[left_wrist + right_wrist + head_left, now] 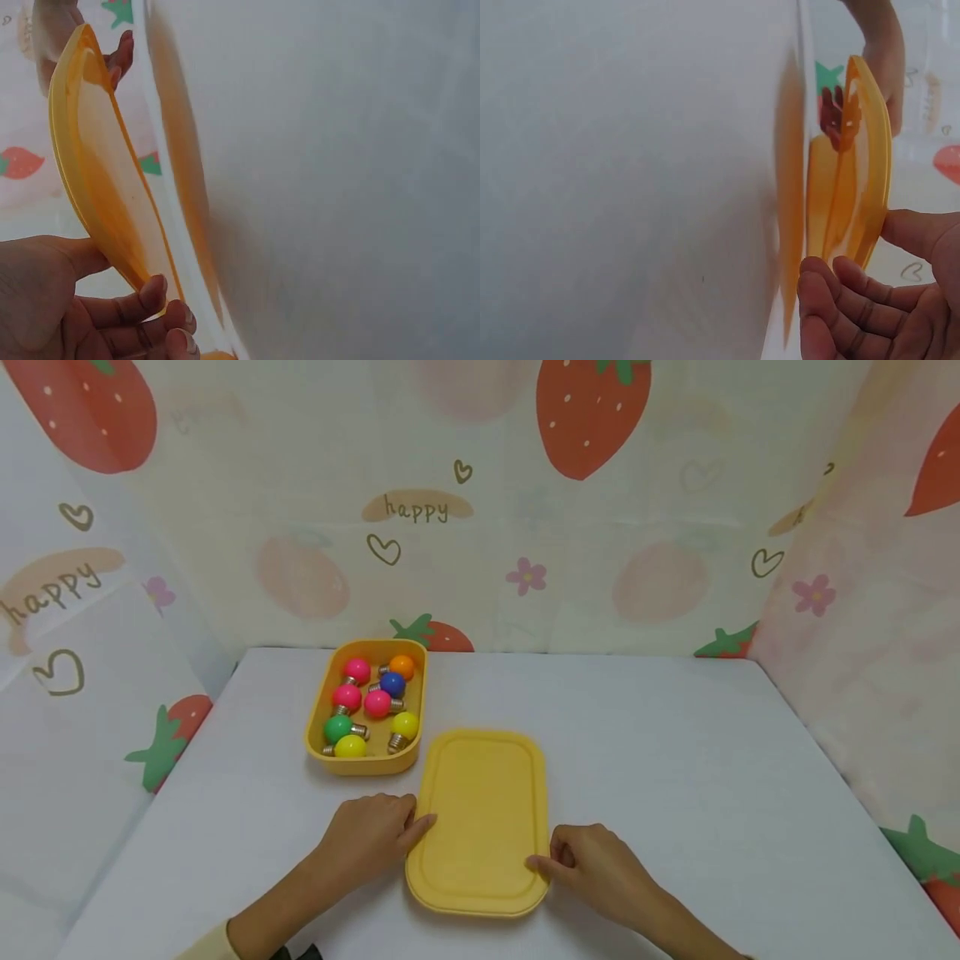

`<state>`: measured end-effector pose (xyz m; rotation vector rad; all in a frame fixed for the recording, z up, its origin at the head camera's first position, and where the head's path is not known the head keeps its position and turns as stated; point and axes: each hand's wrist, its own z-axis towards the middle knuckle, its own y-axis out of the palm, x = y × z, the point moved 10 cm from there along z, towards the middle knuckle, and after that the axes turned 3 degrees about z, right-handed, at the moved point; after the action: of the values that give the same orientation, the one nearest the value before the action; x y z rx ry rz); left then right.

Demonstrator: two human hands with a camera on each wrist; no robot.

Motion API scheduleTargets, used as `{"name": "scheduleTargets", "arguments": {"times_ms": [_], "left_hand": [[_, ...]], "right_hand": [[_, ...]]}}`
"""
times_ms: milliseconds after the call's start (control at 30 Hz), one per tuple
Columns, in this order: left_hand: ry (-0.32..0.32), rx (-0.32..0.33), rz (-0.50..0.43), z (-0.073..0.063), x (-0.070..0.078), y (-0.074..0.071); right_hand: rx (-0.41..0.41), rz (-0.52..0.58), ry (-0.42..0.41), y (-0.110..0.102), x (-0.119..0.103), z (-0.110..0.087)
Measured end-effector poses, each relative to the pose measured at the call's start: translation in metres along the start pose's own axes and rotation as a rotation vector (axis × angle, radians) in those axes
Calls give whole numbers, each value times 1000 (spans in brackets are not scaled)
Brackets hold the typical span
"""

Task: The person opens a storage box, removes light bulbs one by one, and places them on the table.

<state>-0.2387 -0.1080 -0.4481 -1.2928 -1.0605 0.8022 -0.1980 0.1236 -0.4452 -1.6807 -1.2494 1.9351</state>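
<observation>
A flat yellow lid (480,810) with rounded corners and a raised border is held above the white table, its underside facing down in both wrist views. My left hand (372,833) pinches its left edge, thumb on top and fingers below. My right hand (596,864) pinches the right edge near the front corner the same way. In the left wrist view a gap shows between the lid (112,172) and the tabletop. Behind and to the left stands a yellow-orange box (366,766) holding several small coloured light bulbs (378,703), pink, yellow, green, blue and orange.
The white tabletop (675,760) spreads around the lid and box. Fabric walls (570,527) printed with strawberries, hearts and flowers enclose it at the back and both sides. The box's near right corner lies close to the lid's far left corner.
</observation>
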Motion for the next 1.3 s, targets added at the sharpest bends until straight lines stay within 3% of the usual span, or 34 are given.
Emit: {"name": "scheduleTargets", "arguments": {"times_ms": [500, 833, 1300], "left_hand": [[-8, -100, -48, -4, -1, 15], [-14, -163, -79, -6, -1, 19], [41, -157, -73, -7, 3, 21]], "right_hand": [[-83, -4, 15, 14, 7, 3], [-135, -45, -35, 20, 6, 6], [-155, -99, -36, 23, 4, 7]]}}
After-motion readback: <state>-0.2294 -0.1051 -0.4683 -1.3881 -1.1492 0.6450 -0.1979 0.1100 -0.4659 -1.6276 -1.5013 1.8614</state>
